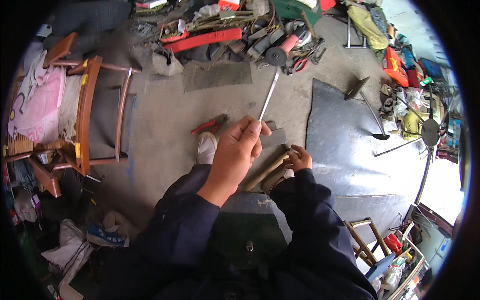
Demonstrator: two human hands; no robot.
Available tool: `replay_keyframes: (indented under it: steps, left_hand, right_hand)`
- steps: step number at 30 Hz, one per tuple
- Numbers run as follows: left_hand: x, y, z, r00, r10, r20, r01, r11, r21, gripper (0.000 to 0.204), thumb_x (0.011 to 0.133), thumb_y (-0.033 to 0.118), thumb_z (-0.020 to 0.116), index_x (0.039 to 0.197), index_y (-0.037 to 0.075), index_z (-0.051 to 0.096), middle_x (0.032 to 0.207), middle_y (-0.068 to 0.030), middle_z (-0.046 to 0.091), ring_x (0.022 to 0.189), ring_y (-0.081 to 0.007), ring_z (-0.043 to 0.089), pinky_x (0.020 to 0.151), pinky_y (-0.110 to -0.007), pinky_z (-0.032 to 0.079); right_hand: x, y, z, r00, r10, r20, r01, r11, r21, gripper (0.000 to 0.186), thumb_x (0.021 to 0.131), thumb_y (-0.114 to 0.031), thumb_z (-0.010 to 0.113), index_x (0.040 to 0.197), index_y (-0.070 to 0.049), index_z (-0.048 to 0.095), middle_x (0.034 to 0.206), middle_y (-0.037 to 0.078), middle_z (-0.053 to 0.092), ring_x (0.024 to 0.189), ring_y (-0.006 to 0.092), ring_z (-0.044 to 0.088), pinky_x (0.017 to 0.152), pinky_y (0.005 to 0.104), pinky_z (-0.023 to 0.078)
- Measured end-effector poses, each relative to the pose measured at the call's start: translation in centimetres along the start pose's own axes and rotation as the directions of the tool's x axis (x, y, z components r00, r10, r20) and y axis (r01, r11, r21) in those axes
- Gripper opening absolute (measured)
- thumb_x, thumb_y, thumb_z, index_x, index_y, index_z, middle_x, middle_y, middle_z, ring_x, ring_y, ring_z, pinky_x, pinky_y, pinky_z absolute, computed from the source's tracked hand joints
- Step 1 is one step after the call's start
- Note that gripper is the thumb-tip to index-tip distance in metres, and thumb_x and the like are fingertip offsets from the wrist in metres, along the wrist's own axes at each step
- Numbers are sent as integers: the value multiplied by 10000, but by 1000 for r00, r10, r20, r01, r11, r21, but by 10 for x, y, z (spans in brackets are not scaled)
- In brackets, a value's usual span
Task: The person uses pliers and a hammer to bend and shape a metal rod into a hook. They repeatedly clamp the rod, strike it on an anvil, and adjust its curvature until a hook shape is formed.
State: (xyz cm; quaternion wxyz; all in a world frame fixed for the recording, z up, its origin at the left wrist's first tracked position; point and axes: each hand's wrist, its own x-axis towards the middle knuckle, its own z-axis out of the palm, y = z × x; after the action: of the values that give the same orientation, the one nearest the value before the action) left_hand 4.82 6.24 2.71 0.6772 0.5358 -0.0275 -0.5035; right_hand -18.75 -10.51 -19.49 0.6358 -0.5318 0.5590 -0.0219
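My left hand (239,145) is raised in the middle, thumb and fingers pinching a thin, flat metal strip (270,92). The strip slants up and away to the right. Lower and to the right, my right hand (300,159) has its fingers curled at the upper end of a wooden handle (267,172). Whether those fingers grip the handle or some small piece beside it is hard to make out. Just beyond them a grey metal block (275,138) sits low, partly hidden by my left hand. Red-handled pliers (210,124) lie on the floor left of my left hand.
Ahead lies a heap of tools and scrap with a long red case (205,39) and a grinder-like tool with a dark disc (276,56). A wooden chair (86,115) is at left. A dark metal sheet (345,140) covers floor at right, bearing a stand (370,110).
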Motion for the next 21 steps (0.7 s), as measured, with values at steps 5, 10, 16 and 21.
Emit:
replay_keyframes:
  steps: [5, 10, 16, 21]
  left_hand:
    - [3, -17, 21, 979, 98, 178, -154, 930, 333, 304, 1089, 300, 480, 971, 65, 633, 610, 78, 395, 556, -21, 309, 495, -221, 258]
    - [-11, -30, 47, 915, -164, 370, 56, 957, 286, 331, 1087, 314, 450, 910, 83, 606, 568, 86, 322, 481, -32, 240, 459, -245, 201]
    - [-18, -53, 72, 831, -389, 398, 208, 880, 426, 355, 1082, 357, 476, 944, 64, 622, 570, 76, 346, 482, -39, 248, 460, -248, 202]
    - [-7, -76, 83, 929, -81, 361, -158, 796, 584, 316, 1058, 323, 553, 988, 37, 667, 639, 49, 478, 560, -49, 381, 521, -235, 313]
  right_hand:
    - [-91, -101, -19, 961, -275, 4, 268, 940, 209, 328, 977, -115, 603, 1261, 48, 632, 1027, 178, 730, 791, 188, 721, 683, 288, 589]
    - [-151, -155, -46, 869, -479, -123, 494, 823, 280, 418, 1019, -188, 609, 1380, 17, 567, 1138, 161, 710, 894, 174, 702, 711, 288, 598]
    - [-166, -141, -67, 909, -385, -158, 414, 796, 443, 317, 1009, -201, 648, 1204, 49, 667, 962, 129, 721, 745, 163, 688, 640, 295, 595]
    - [-160, -144, -86, 969, -247, -24, 226, 842, 490, 263, 989, -218, 681, 1022, 42, 709, 781, 73, 704, 576, 144, 642, 548, 284, 553]
